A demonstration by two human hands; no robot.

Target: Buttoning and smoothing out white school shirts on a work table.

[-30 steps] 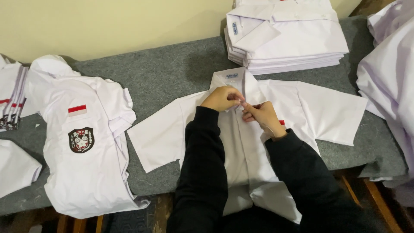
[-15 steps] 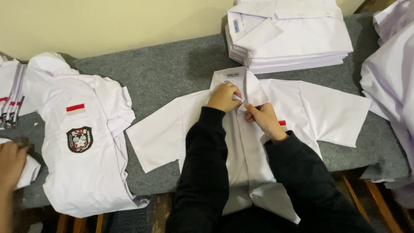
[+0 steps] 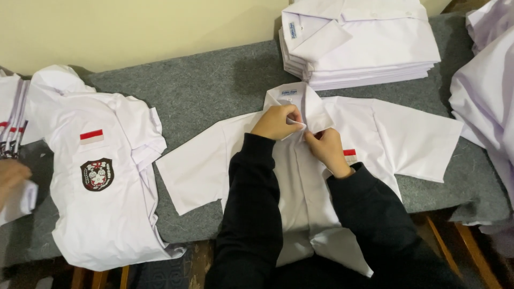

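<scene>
Both hands sit together at the collar of the white short-sleeved shirt [image 3: 300, 176], spread mid-table on the grey felt table [image 3: 214, 91]; left hand [image 3: 277, 122] now pinches the placket edge; right hand [image 3: 327, 151] has crept closer, gripping the opposite edge; another person's hand [image 3: 10, 176] has appeared far left by the badged shirt [image 3: 101, 187].

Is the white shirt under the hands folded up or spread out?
Spread out. The white shirt lies flat on the grey table, both short sleeves stretched sideways, unlike the folded stack behind it.
</scene>
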